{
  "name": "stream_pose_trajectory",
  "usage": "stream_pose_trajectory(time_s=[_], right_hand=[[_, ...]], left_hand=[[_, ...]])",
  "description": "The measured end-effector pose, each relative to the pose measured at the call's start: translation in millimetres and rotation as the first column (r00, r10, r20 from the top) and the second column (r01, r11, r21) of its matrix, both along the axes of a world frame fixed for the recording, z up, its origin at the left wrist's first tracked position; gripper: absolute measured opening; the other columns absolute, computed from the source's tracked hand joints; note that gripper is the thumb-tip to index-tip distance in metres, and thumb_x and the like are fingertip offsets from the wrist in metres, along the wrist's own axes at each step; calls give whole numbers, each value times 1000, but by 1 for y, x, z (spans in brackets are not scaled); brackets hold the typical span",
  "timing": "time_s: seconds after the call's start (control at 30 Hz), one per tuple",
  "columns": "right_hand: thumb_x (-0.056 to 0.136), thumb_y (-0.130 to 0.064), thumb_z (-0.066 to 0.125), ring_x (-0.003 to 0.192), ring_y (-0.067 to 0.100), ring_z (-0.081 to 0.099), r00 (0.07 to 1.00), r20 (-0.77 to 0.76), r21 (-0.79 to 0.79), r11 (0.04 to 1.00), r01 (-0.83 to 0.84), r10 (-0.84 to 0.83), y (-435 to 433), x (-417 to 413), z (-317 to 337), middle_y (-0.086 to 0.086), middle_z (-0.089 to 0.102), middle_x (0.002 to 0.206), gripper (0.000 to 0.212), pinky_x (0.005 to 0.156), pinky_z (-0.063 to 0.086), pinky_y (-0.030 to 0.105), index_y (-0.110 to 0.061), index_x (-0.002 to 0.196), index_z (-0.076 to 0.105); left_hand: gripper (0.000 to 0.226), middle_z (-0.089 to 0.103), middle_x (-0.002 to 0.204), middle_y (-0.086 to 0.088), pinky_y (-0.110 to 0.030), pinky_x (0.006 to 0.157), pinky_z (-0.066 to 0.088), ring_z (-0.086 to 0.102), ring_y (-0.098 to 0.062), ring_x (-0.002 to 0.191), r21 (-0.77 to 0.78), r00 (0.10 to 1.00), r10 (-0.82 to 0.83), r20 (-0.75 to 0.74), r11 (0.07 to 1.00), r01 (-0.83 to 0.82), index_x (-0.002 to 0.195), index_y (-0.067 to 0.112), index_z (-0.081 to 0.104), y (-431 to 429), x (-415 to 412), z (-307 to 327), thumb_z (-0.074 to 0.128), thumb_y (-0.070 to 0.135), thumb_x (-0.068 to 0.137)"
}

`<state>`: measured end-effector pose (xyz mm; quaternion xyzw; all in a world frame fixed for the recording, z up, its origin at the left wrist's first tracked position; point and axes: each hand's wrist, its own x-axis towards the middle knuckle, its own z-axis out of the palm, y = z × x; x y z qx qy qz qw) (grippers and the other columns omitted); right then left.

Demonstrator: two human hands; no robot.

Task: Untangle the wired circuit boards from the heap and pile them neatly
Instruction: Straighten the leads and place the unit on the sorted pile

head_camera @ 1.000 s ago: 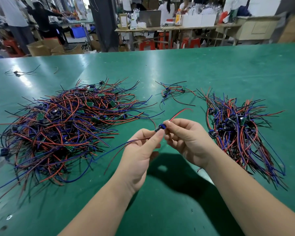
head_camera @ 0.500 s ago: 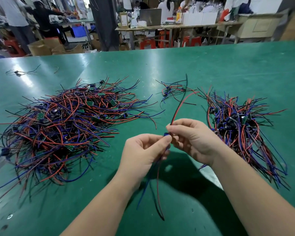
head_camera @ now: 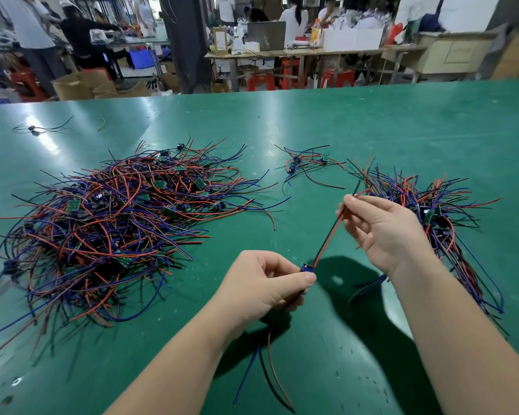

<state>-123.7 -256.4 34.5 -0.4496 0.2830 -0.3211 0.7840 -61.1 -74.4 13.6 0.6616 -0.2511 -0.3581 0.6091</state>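
Left hand (head_camera: 264,283) fingers pinch a small circuit board (head_camera: 307,268); right hand (head_camera: 381,226) fingers clamp its red and black wires (head_camera: 330,236), stretched taut above the green desk (head_camera: 372,130).

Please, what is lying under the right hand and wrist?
Under the right hand lies the sorted pile of wired boards. The wrist covers part of it; how many boards lie beneath cannot be seen.

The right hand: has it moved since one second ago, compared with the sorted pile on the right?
Yes. The right hand has slid up the red and black wires, away from the left hand, toward the top of the sorted pile.
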Motion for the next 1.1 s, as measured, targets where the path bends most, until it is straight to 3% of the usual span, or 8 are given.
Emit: stream_pose_trajectory(time_s=[0.4,0.6,0.67,0.73,0.83,0.93,1.0,1.1], right_hand=[[89,-8,62,57,23,70,998,22,52,997,63,-65,-8,-5,2,8,63,52,17,45,51,17,-4,77,51],[101,-27,43,73,29,72,999,-3,122,991,44,-44,-12,-3,1,17,67,77,26,53,57,25,-4,92,51],[100,-29,44,80,26,69,985,-135,-37,994,106,-110,-11,-1,-3,10,60,94,18,64,57,32,-13,108,47],[95,-24,54,72,17,61,943,-273,-326,940,95,-190,-3,1,-6,4,55,94,19,66,50,30,-21,109,42],[85,-17,68,60,16,62,950,-296,-503,828,-247,103,22,4,-11,6,61,79,17,58,50,29,-20,94,54],[74,-20,79,62,22,66,871,-417,-634,603,-483,259,47,7,-16,4,71,70,14,63,55,37,-15,79,67],[72,-19,80,63,24,67,893,-421,-724,534,-436,159,50,9,-16,2,71,65,11,66,58,40,-15,72,70],[74,-14,78,59,12,65,925,-374,-766,542,-347,64,44,7,-13,-4,70,63,10,65,57,33,-19,70,71]], left_hand=[[15,69,60,0,-14,46,44,60,-5,47,132,997,-28,74,991,18,76,6,66,3,8,-2,79,14,76],[16,70,65,-9,-20,49,49,65,-15,54,63,998,63,7,996,-64,72,6,65,2,11,-5,79,14,75],[18,70,65,-10,-21,49,50,64,-16,53,24,989,141,-42,990,-140,73,4,65,1,11,-6,78,15,75],[20,69,65,-11,-21,48,50,62,-16,52,-22,967,240,-88,970,-243,75,2,64,-1,13,-7,78,16,75],[18,68,61,-10,-20,46,49,60,-13,48,-73,939,339,-60,937,-343,78,1,64,-3,16,-11,78,12,75],[12,64,54,4,-15,49,45,53,-3,46,-42,915,336,223,941,-336,74,11,68,-3,16,-18,77,2,75],[16,66,57,6,-13,53,46,54,-1,50,-41,905,303,299,952,-305,74,17,70,-3,17,-20,76,2,75],[21,70,74,-1,-15,61,51,57,-4,59,-104,936,247,249,968,-227,89,18,71,-4,16,-19,76,1,76]])
